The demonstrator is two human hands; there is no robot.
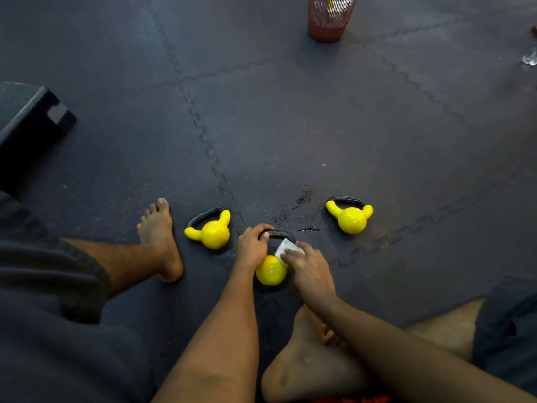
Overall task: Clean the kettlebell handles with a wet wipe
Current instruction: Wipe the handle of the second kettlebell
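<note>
While the left hand (252, 248) grips the middle kettlebell's (270, 270) handle (277, 235), the right hand (311, 266) presses a wipe (286, 248) just beside — best to steady it and rub round the bar.

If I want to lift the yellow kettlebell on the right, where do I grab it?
Grab the right kettlebell by its black handle, reaching from the far side, probably: the loop arches open there, while the round yellow body is smooth.
</note>
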